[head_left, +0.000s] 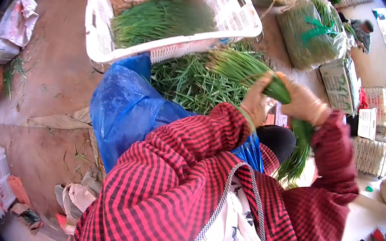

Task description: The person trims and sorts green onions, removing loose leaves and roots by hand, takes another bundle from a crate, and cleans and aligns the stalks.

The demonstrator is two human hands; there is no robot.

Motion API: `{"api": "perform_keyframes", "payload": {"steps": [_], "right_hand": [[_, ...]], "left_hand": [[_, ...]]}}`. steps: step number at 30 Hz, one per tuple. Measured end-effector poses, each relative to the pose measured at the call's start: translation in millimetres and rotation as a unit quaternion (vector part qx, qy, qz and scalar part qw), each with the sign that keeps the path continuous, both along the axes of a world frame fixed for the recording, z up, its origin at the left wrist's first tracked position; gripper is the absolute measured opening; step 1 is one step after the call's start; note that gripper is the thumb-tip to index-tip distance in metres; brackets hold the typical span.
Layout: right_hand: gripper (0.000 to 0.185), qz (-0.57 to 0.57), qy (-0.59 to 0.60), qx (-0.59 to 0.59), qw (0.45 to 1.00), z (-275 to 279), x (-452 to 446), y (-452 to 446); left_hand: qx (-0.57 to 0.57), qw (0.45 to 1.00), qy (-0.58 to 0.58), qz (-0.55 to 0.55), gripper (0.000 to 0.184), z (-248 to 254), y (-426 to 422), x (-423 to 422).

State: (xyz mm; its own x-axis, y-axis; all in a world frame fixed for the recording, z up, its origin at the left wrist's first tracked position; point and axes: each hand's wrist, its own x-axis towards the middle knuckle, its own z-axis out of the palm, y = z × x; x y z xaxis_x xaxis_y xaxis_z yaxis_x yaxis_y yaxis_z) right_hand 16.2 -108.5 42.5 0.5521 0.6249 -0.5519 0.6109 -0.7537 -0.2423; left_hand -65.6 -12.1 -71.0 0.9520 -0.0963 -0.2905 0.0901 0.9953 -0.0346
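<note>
leaf-strewn brown floor [51, 52] lies behind hands [300, 100] gripping slender green stalks [242, 68].

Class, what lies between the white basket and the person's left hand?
Head view: loose green leaves, with the held bunch reaching over them from the left hand towards the white basket.

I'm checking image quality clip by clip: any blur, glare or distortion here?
Head view: strong fisheye bending inside a black border; washed-out brightness at far right; left hand and its sleeve slightly blurred; hazy smear around the right part of the white basket; shiny patches on blue plastic.
</note>
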Motion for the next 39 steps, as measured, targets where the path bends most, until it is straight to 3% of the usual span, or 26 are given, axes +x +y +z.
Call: {"api": "perform_keyframes", "payload": {"steps": [2,4,5,8,10,12,17,19,20,22,24,25,26,28,29,30,32,34,35,36,37,39], "right_hand": [[0.091,0.042,-0.004,-0.161,0.986,50.4,6.2,27.9],[0.095,0.106,0.023,-0.244,0.964,48.2,22.5,41.6],[0.099,0.131,0.051,-0.274,0.951,39.7,26.6,50.9],[0.12,0.043,0.069,-0.418,0.905,1.2,20.8,83.5],[0.121,0.059,0.069,-0.431,0.898,-22.7,20.4,79.9],[0.122,0.058,0.053,-0.443,0.893,-11.6,21.8,58.7],[0.121,0.06,0.059,-0.438,0.895,29.4,31.7,44.5],[0.114,0.052,0.086,-0.361,0.927,40.9,32.4,37.7],[0.089,0.081,0.077,-0.311,0.944,43.9,35.9,26.0],[0.082,0.067,0.055,-0.267,0.96,44.2,66.2,-3.6],[0.067,-0.067,-0.014,-0.209,0.976,51.9,72.7,1.4],[0.058,-0.186,-0.057,-0.192,0.962,59.2,70.1,15.9],[0.069,-0.082,-0.177,-0.197,0.961,36.8,76.7,4.3],[0.061,0.076,-0.084,-0.336,0.935,21.2,52.5,5.7],[0.06,0.084,0.027,-0.231,0.969,14.3,45.8,-0.3],[0.056,0.085,-0.012,-0.18,0.98,17.8,59.6,5.0],[0.053,0.18,-0.169,-0.278,0.928,-3.7,122.7,-39.9],[0.055,0.214,-0.133,-0.31,0.917,2.0,114.7,-28.7],[0.058,0.004,0.038,-0.191,0.981,21.4,80.5,-4.4],[0.062,-0.025,0.045,-0.156,0.987,28.6,74.8,-2.7],[0.062,-0.027,0.037,-0.152,0.987,35.5,77.5,-2.2],[0.064,-0.066,-0.107,-0.134,0.983,46.5,83.2,-2.0]], "left_hand": [[-0.002,0.994,-0.038,-0.098,0.056,15.2,-16.6,-7.0],[-0.015,0.983,-0.097,-0.157,0.082,17.5,-28.6,-12.1],[-0.028,0.983,-0.091,-0.158,0.082,12.5,-30.7,-13.2],[-0.047,0.975,-0.094,-0.194,0.086,-14.7,-29.5,-15.6],[-0.035,0.973,-0.094,-0.21,0.079,-30.9,-24.2,-15.6],[-0.015,0.97,-0.114,-0.214,0.076,-23.4,-35.0,-15.1],[-0.028,0.963,-0.171,-0.205,0.068,12.2,-38.2,-18.1],[-0.028,0.962,-0.177,-0.205,0.071,20.6,-37.5,-21.3],[-0.026,0.964,-0.191,-0.184,0.075,25.6,-33.4,-23.6],[0.004,0.959,-0.233,-0.164,0.084,24.4,-35.9,-22.8],[0.043,0.946,-0.25,-0.202,0.087,28.0,-25.6,-23.3],[0.048,0.937,-0.259,-0.229,0.086,19.0,-28.9,-20.5],[0.047,0.932,-0.256,-0.253,0.083,7.7,-30.8,-20.1],[0.053,0.936,-0.228,-0.264,0.071,-13.1,-32.0,-21.6],[0.074,0.94,-0.192,-0.273,0.065,-17.6,-30.5,-21.5],[0.076,0.942,-0.167,-0.281,0.063,-24.1,-31.4,-20.4],[0.074,0.946,-0.141,-0.282,0.064,-37.1,-35.8,-21.3],[0.073,0.945,-0.153,-0.28,0.067,-33.5,-29.0,-20.6],[0.068,0.94,-0.163,-0.29,0.07,-31.5,-28.5,-22.8],[0.055,0.941,-0.174,-0.286,0.073,-37.7,-33.1,-21.1],[0.06,0.939,-0.181,-0.287,0.073,-35.0,-30.8,-18.6],[0.027,0.949,-0.172,-0.264,0.078,-30.7,-26.1,-17.7]]}}
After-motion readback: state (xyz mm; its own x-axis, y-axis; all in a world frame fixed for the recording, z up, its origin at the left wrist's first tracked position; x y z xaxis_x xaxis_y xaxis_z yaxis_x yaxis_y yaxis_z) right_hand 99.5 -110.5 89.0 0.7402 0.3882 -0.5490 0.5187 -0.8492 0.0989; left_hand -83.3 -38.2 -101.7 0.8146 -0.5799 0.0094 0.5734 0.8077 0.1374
